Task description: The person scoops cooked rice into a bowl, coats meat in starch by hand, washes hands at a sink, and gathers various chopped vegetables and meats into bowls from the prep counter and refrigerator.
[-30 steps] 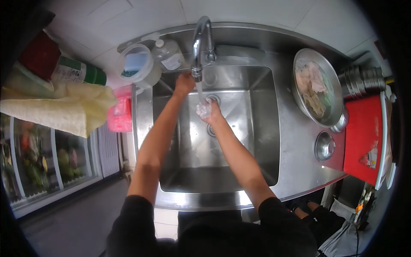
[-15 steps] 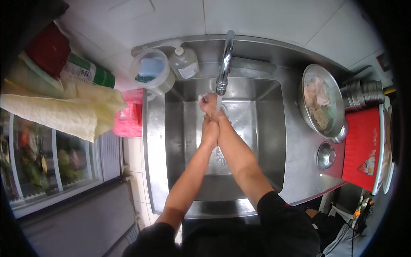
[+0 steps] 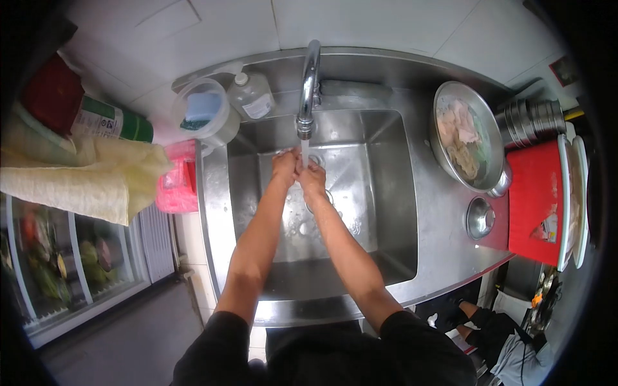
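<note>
My left hand (image 3: 284, 166) and my right hand (image 3: 313, 178) are close together over the sink (image 3: 394, 193), just below the faucet (image 3: 311, 80). A stream of water (image 3: 305, 152) falls onto the fingers where the two hands meet. Both hands have their fingers curled in and touching each other, and only water shows between them. The exact finger positions are partly hidden by the water and the backs of the hands. Wet patches and drops lie on the sink floor beneath.
Left of the faucet stand a pump bottle (image 3: 252, 96) and a plastic tub (image 3: 226, 127) holding a blue sponge (image 3: 205, 105). On the right are a metal bowl (image 3: 440, 143) with wet cloths, a small steel bowl (image 3: 480, 218) and a red container (image 3: 535, 196). Another person (image 3: 499, 331) is at lower right.
My left hand has let go of my right wrist, and the hands now meet at the fingers under the water. The view has shifted, so the sink sits slightly further left.
</note>
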Demonstrator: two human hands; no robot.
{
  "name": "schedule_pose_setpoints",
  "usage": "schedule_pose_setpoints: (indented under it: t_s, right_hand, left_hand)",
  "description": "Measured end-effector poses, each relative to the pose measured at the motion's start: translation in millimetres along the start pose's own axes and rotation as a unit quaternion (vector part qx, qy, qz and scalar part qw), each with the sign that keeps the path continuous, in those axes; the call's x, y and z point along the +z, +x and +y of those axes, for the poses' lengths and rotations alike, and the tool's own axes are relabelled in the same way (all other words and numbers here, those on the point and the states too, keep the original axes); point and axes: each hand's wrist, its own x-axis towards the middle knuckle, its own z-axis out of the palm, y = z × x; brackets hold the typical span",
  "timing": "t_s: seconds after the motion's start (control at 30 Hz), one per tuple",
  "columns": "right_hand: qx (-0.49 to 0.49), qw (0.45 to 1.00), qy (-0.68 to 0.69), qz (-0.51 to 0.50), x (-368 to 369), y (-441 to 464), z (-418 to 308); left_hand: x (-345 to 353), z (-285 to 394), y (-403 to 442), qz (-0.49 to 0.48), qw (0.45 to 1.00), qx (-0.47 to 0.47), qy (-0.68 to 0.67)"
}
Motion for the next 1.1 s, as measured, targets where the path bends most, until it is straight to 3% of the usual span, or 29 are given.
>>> schedule_pose_setpoints:
  t_s: [0.17, 0.27, 0.3, 0.4, 0.5, 0.53, 0.57, 0.63, 0.7, 0.77, 0.8, 0.83, 0.87, 0.9, 0.97, 1.03, 1.1]
  right_hand:
    - [-0.132, 0.977, -0.135, 0.097, 3, 25, 15]
    - [-0.153, 0.96, -0.223, 0.065, 3, 33, 9]
    - [-0.123, 0.975, -0.182, 0.034, 1, 33, 8]
    - [-0.042, 0.997, -0.053, -0.027, 1, 32, 7]
    - [0.0, 0.994, 0.105, -0.013, 10, 37, 16]
    - [0.0, 0.984, 0.178, -0.006, 15, 28, 14]
    - [0.001, 0.969, 0.249, 0.001, 20, 24, 14]
    - [-0.037, 0.971, 0.233, 0.028, 27, 23, 14]
    - [0.066, 0.944, 0.322, -0.017, 32, 10, -14]
    - [0.045, 0.959, 0.276, -0.044, 29, 12, -15]
    - [0.028, 0.965, 0.257, -0.047, 26, 14, -15]
    - [0.002, 0.979, 0.203, -0.036, 34, 24, 6]
    - [-0.017, 0.989, 0.147, -0.018, 36, 29, 27]
    - [-0.019, 0.999, 0.024, 0.036, 33, -8, -11]
    - [-0.126, 0.974, -0.146, 0.118, 36, -32, -21]
    - [-0.099, 0.988, -0.009, 0.121, 40, -4, -6]
    - [-0.044, 0.99, 0.003, 0.135, 33, 12, -3]
  left_hand:
    - [18, 7, -30, -0.082, 0.988, -0.053, -0.124]
    - [17, -2, -41, -0.112, 0.976, -0.025, -0.186]
    - [18, -4, -45, -0.123, 0.97, -0.012, -0.207]
    - [16, -28, -33, -0.031, 0.975, 0.009, -0.22]
    - [10, -21, -32, -0.08, 0.977, 0.011, -0.197]
    - [6, -18, -25, -0.108, 0.963, -0.006, -0.249]
    - [2, -14, -15, -0.136, 0.944, -0.023, -0.3]
    - [7, -3, -26, -0.172, 0.904, -0.034, -0.39]
    - [2, -17, -28, -0.289, 0.68, -0.14, -0.659]
    - [6, -18, -37, -0.323, 0.706, -0.123, -0.618]
    - [8, -13, -40, -0.312, 0.84, -0.046, -0.442]
    - [13, -9, -41, -0.299, 0.923, 0.036, -0.241]
    - [14, -11, -41, -0.305, 0.923, 0.013, -0.233]
    - [12, -11, -38, -0.31, 0.924, -0.007, -0.225]
    - [1, -1, -27, -0.307, 0.928, -0.029, -0.21]
    - [-8, 11, -15, -0.291, 0.935, -0.036, -0.2]
    - [-4, 14, -18, -0.273, 0.943, -0.056, -0.185]
